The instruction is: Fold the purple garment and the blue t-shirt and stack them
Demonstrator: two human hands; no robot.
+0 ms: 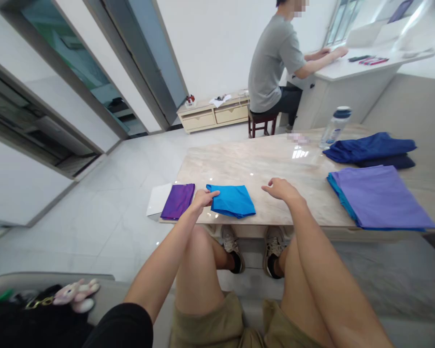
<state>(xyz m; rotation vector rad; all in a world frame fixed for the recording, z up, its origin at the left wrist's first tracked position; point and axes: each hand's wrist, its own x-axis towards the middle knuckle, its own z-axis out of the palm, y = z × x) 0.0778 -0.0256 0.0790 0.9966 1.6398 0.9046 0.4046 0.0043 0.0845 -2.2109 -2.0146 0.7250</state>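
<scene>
My left hand (203, 197) rests its fingers pressed flat on the left edge of the folded blue cloth (232, 200), which lies at the desk's (261, 164) near edge, just beside a folded purple cloth (179, 200) at the near left corner. My right hand (281, 188) hovers nearby, fingers loosely spread, holding nothing.

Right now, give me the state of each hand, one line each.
Left hand: fingers resting on the near-left corner of the folded blue cloth, not clearly gripping it.
Right hand: open, empty, loosely curled over the table.
</scene>
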